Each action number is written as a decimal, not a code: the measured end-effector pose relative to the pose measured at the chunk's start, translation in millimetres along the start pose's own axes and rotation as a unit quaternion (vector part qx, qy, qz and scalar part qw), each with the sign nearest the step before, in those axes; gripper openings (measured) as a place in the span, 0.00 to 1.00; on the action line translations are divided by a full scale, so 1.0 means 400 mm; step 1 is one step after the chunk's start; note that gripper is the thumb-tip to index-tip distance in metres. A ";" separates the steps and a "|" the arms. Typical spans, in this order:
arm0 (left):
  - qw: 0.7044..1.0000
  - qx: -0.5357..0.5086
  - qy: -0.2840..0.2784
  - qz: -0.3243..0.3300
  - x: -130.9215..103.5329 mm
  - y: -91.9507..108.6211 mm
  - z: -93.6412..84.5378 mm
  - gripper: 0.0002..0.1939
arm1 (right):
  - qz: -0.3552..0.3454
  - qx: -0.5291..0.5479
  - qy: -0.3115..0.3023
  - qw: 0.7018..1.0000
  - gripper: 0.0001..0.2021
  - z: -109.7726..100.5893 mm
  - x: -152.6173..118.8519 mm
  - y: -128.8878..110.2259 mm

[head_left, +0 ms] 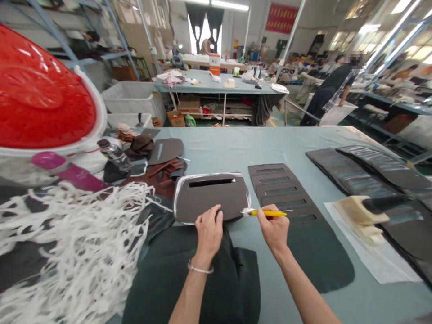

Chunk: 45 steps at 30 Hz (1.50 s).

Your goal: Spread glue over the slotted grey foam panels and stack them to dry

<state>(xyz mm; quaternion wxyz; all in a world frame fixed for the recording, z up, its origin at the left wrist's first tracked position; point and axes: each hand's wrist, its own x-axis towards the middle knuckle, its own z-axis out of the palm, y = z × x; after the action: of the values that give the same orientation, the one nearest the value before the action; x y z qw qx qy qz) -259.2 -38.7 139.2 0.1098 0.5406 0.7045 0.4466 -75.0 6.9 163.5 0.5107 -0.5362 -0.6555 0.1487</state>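
A rounded dark brown panel [211,198] with a long slot lies in front of me, a white wet-looking band along much of its edge. My left hand [209,228] rests on its near edge, fingers laid on the surface. In my right hand [274,227] is a yellow-handled brush [270,213], its white-coated tip touching or close to the panel's right edge. Dark green fabric [192,279] is spread under my left arm, up to the panel. Right of the brush, slotted panels [275,184] overlap in a row on a larger dark green piece [320,252].
White strips [87,243] heap at left, near a purple bottle [67,171] and brown scraps [158,175]. A red-and-white basin-like object [43,90] looms above. At right, a container with a black handle [384,204] stands on white paper [374,252] beside panel stacks [337,168]. People work beyond.
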 end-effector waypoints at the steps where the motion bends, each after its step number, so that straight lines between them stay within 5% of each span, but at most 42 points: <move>1: 0.998 -0.057 -0.001 -0.015 0.021 -0.014 -0.033 0.18 | -0.013 0.045 -0.019 0.999 0.09 0.030 -0.024 -0.037; 6: 0.976 -0.194 0.009 -0.097 0.115 -0.115 -0.174 0.22 | -0.122 0.227 -0.186 0.948 0.06 0.236 -0.145 -0.212; 9: 0.986 -0.109 -0.039 -0.118 0.129 -0.166 -0.197 0.20 | -0.129 0.218 -0.190 0.949 0.07 0.256 -0.167 -0.196; 12: 0.994 -0.039 -0.059 -0.087 0.117 -0.188 -0.185 0.19 | -0.087 0.144 -0.139 0.976 0.06 0.147 -0.130 -0.077; 14: 0.997 -0.009 -0.060 -0.044 0.104 -0.182 -0.165 0.20 | -0.051 0.074 -0.053 0.995 0.06 0.054 -0.087 0.005; 17: 0.994 0.106 -0.036 0.013 0.083 -0.153 -0.124 0.21 | -0.007 0.021 0.062 0.998 0.06 0.008 -0.025 0.034; 19: 0.979 0.203 -0.007 0.033 0.068 -0.132 -0.095 0.19 | -0.014 0.060 0.052 0.997 0.06 0.077 0.003 -0.023; 23: 0.949 0.306 0.027 0.071 0.048 -0.127 -0.060 0.18 | -0.072 0.199 -0.059 0.975 0.06 0.334 0.023 -0.200; 25: 0.944 0.319 0.027 0.079 0.047 -0.137 -0.058 0.18 | -0.096 0.207 -0.104 0.968 0.06 0.416 0.029 -0.234; 28: 0.946 0.314 0.042 0.075 0.049 -0.144 -0.060 0.18 | -0.089 0.153 -0.102 0.979 0.07 0.399 0.063 -0.163; 31: 0.950 0.301 0.057 0.068 0.051 -0.137 -0.057 0.18 | -0.036 0.060 0.022 0.997 0.08 0.284 0.126 -0.045; 33: 0.951 0.299 0.055 0.061 0.051 -0.131 -0.052 0.18 | -0.012 0.019 0.092 0.995 0.08 0.238 0.154 -0.018; 35: 0.950 0.304 0.050 0.055 0.052 -0.131 -0.047 0.18 | -0.037 0.044 0.083 0.995 0.07 0.258 0.150 -0.054; 40: 0.942 0.327 0.040 0.065 0.052 -0.151 -0.042 0.17 | -0.157 0.153 -0.071 0.973 0.05 0.450 0.089 -0.228; 42: 0.941 0.328 0.042 0.068 0.054 -0.157 -0.041 0.17 | -0.156 0.118 -0.086 0.977 0.06 0.476 0.095 -0.227; 45: 0.944 0.319 0.051 0.063 0.056 -0.156 -0.041 0.18 | -0.117 0.042 -0.038 0.992 0.07 0.408 0.143 -0.138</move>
<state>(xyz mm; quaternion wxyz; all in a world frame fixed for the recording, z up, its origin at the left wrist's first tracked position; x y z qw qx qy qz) -319.9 -28.7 109.5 -0.1328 0.5668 0.7793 0.2320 -235.0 92.2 162.6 0.5212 -0.4278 -0.7258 0.1362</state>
